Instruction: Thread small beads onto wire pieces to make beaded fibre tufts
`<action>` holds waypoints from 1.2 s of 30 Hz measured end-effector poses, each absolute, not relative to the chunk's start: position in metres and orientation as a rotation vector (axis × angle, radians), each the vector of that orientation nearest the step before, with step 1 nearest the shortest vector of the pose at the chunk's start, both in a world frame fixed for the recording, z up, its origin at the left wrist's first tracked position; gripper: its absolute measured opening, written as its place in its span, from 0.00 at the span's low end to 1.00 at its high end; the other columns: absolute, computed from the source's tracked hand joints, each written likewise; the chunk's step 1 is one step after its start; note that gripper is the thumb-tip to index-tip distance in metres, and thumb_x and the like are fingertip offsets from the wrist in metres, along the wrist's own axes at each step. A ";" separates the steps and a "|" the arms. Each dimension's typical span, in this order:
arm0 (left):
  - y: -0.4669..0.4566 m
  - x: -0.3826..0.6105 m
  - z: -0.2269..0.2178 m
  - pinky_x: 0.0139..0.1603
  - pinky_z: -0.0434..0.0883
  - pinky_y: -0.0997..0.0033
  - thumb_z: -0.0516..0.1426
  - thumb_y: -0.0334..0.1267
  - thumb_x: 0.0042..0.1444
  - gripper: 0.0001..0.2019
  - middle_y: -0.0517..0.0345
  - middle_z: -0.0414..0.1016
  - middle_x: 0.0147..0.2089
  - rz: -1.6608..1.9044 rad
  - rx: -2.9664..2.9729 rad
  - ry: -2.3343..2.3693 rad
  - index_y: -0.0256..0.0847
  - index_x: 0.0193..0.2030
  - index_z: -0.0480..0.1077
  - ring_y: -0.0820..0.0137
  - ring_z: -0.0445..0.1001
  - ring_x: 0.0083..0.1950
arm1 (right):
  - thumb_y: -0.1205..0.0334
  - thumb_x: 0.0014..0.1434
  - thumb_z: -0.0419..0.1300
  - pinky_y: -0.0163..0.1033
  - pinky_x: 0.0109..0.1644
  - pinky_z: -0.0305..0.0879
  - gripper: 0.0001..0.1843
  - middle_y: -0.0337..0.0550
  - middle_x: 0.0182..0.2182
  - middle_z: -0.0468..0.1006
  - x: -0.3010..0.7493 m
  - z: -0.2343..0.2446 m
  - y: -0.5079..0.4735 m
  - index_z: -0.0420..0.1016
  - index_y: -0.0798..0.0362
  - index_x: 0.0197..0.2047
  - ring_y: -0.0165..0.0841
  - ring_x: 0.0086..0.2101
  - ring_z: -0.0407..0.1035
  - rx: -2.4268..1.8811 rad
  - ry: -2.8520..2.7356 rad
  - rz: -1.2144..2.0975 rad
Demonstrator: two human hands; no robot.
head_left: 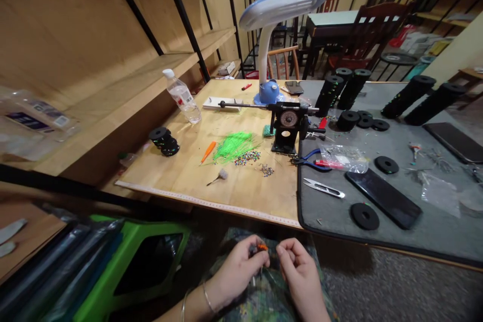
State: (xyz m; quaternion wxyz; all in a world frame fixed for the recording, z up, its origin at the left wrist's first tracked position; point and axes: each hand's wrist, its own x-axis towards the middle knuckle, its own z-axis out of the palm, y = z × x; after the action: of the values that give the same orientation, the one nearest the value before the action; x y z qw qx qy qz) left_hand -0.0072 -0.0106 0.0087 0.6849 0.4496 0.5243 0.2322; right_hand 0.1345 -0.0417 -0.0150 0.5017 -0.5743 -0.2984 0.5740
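Above my lap, in front of the table edge, my left hand [245,264] pinches a small orange piece [263,247]; the fingers hide most of it. A short pale bit shows below those fingertips. My right hand [300,271] is close beside it, thumb and fingers pressed together. Whatever they hold is too small to make out. On the wood ahead lie a bundle of bright green strands [234,147], a pile of coloured beads [248,158] and a heap of small metal bits [267,170]. An orange pointed tool [208,152] rests left of the strands.
A black hand-crank winder [286,128] with a long rod stands behind the beads, near a desk lamp [268,91]. The grey mat [339,216] carries thread snips [323,188], blue-handled pliers [309,160], a phone [383,198] and black foam spools [365,216]. A water bottle [183,98] stands left.
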 end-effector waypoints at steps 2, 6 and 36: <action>-0.010 -0.006 0.009 0.23 0.51 0.77 0.57 0.39 0.51 0.08 0.68 0.60 0.22 0.510 0.960 1.190 0.38 0.28 0.66 0.78 0.52 0.21 | 0.37 0.46 0.64 0.30 0.19 0.44 0.26 0.28 0.14 0.57 0.135 -0.017 -0.042 0.69 0.53 0.25 0.24 0.16 0.49 -1.398 -0.730 1.359; -0.009 -0.004 0.012 0.25 0.54 0.77 0.57 0.36 0.51 0.06 0.68 0.59 0.22 0.543 0.998 1.218 0.38 0.27 0.66 0.78 0.54 0.22 | 0.37 0.49 0.62 0.30 0.19 0.43 0.26 0.27 0.12 0.57 0.136 -0.022 -0.040 0.68 0.54 0.27 0.23 0.15 0.48 -1.404 -0.732 1.380; -0.009 0.003 0.006 0.24 0.53 0.77 0.55 0.40 0.53 0.08 0.67 0.61 0.23 0.589 0.969 1.167 0.39 0.29 0.62 0.78 0.54 0.22 | 0.39 0.49 0.64 0.29 0.19 0.42 0.24 0.25 0.11 0.57 0.135 -0.027 -0.037 0.69 0.54 0.29 0.23 0.14 0.47 -1.382 -0.641 1.393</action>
State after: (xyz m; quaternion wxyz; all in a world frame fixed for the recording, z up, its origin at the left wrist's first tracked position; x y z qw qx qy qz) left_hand 0.0026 -0.0087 0.0063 0.6867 0.4329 0.5214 0.2629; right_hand 0.1348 -0.0367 -0.0269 0.5131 -0.5746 -0.2667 0.5792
